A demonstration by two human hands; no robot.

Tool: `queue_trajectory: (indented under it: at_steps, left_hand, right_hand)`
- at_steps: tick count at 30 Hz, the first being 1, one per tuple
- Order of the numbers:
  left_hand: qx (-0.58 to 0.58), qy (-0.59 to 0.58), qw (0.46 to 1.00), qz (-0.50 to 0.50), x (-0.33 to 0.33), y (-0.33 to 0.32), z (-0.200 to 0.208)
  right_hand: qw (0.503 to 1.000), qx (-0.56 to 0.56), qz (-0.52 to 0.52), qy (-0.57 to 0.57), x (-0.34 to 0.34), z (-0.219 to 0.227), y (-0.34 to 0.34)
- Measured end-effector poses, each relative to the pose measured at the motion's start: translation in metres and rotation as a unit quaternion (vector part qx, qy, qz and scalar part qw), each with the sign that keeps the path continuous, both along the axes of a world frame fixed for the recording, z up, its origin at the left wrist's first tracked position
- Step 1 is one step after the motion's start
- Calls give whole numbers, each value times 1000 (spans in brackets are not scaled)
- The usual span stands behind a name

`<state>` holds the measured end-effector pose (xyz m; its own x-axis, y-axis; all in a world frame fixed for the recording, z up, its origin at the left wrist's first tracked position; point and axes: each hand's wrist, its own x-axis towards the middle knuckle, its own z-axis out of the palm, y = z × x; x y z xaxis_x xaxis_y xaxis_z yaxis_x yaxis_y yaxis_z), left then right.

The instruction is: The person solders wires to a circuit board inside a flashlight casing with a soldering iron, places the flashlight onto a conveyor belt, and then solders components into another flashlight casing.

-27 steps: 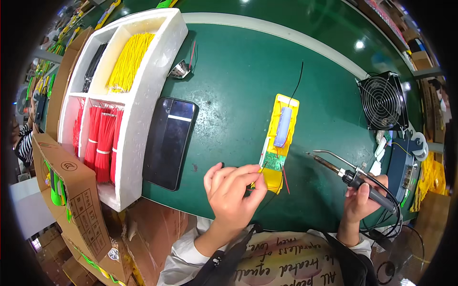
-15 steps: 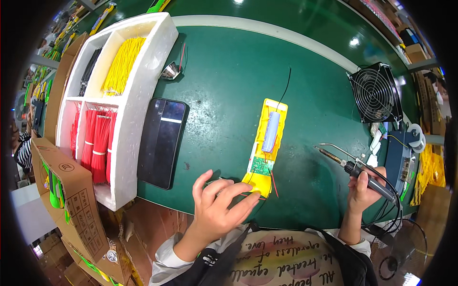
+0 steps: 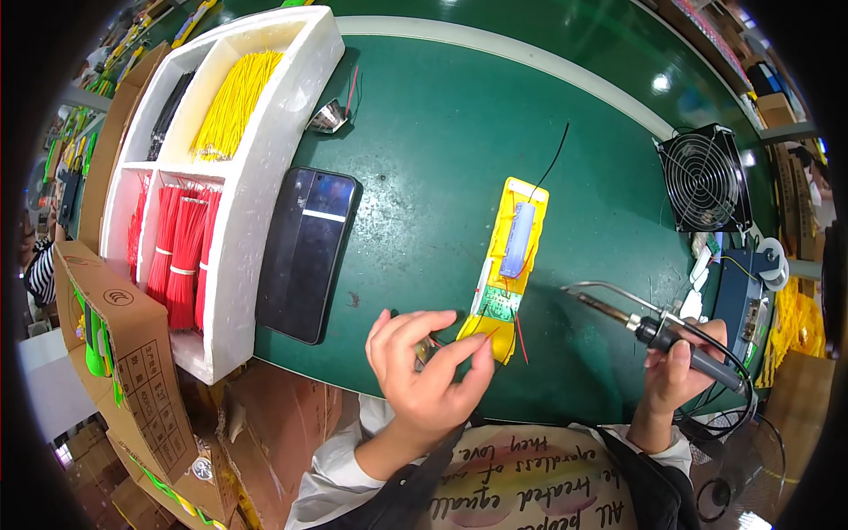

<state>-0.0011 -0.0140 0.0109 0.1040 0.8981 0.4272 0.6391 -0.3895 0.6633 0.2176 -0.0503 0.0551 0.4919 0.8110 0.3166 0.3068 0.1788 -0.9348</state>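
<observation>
Housing [image 3: 515, 283], yellow, lying mid-scene on green bench [image 3: 424, 212], circuit board [image 3: 499, 305] toward its near end. Left hand [image 3: 426, 378] at that end, thumb and forefinger pinched, apparently on thin red wire [image 3: 490, 335]. Soldering iron [image 3: 658, 336] grasped in right hand [image 3: 678, 371], tip [image 3: 586, 301] apart from housing, to its right. Best done with wire steady, board unshifted, tip clear of fingers and blue cell [image 3: 518, 238].
</observation>
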Motion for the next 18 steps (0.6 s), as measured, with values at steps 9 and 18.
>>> queue_trajectory:
  at_steps: [9, 18]
  left_hand:
    - [-12, 3, 1000, 26, 11, 3, 1]
    - [-30, -17, 999, 16, 11, 7, 2]
  right_hand:
    - [988, -68, 129, 57, -22, -6, 6]
    - [986, -81, 134, 53, -23, -11, 6]
